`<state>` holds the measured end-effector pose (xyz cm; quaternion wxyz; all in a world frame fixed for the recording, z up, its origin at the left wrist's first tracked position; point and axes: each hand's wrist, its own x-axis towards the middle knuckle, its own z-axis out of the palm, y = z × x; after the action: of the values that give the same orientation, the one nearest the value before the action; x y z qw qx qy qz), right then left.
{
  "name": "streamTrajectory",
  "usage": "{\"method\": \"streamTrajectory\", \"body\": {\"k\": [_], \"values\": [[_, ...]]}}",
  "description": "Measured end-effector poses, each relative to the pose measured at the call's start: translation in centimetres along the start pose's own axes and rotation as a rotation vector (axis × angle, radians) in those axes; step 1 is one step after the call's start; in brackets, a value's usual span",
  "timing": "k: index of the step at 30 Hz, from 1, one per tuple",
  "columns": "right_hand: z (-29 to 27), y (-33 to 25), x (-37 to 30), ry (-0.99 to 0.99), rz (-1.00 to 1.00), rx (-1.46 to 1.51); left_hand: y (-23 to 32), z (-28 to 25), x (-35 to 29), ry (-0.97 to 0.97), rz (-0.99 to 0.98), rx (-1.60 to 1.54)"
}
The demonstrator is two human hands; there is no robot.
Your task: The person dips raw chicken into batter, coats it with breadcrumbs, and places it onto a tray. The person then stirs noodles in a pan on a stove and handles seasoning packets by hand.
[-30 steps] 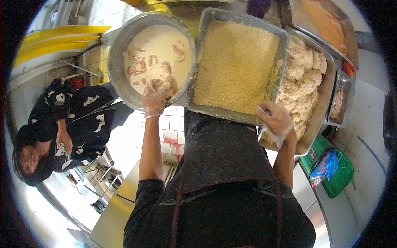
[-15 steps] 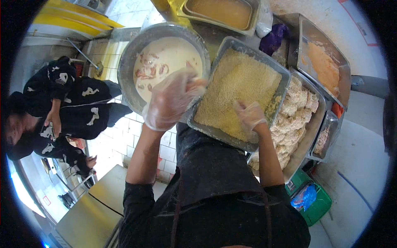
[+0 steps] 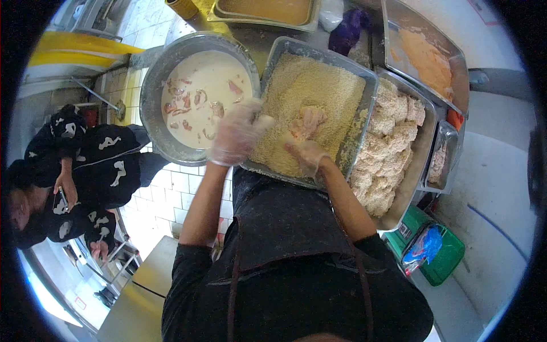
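A pale raw meat piece (image 3: 308, 121), perhaps chicken, lies on yellow crumbs (image 3: 336, 82) in a grey rectangular tray (image 3: 371, 105). My right hand (image 3: 309, 155), in a clear glove, is at the crumbs just nearer than the piece; its fingertips are partly hidden there. My left hand (image 3: 236, 132), also gloved and blurred by motion, hovers between the tray and a big round metal bowl (image 3: 154, 122). Its fingers look apart with nothing between them. Milky liquid (image 3: 199, 71) fills the bowl, and several raw meat pieces (image 3: 187, 101) float in it.
Right of the tray, a metal pan (image 3: 424, 151) holds heaped breaded pieces (image 3: 383, 151). Beyond it are a pan of orange coating (image 3: 427, 57) and a small metal container (image 3: 450, 142). A purple bag (image 3: 348, 31) lies behind. A person (image 3: 97, 154) stands left; a green bin (image 3: 441, 265) sits lower right.
The meat piece now lies on the crumbs. My left hand has moved lower, and my right hand has shifted left toward the piece. The whole view has shifted slightly.
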<state>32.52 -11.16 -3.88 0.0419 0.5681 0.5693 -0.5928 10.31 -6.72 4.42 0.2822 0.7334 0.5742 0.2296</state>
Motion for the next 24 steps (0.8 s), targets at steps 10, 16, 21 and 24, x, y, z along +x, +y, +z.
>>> {"method": "streamTrajectory", "body": {"k": [10,16,21,24], "values": [[2.2,-2.0,0.1,-0.135,-0.04,1.547,-17.3,-3.4,-4.3,-0.089,-0.504,0.593],[-1.4,2.9,1.0,0.454,-0.189,0.632,-14.7,-2.8,-2.4,-0.5,-0.557,0.363],[-5.5,-0.5,6.0,0.807,-0.002,-0.194,-14.2,-1.3,-2.8,-0.377,-0.305,0.262],[-3.0,-3.6,6.9,0.756,0.071,-0.426,-15.1,-0.6,-4.5,-0.415,-0.337,0.141]]}}
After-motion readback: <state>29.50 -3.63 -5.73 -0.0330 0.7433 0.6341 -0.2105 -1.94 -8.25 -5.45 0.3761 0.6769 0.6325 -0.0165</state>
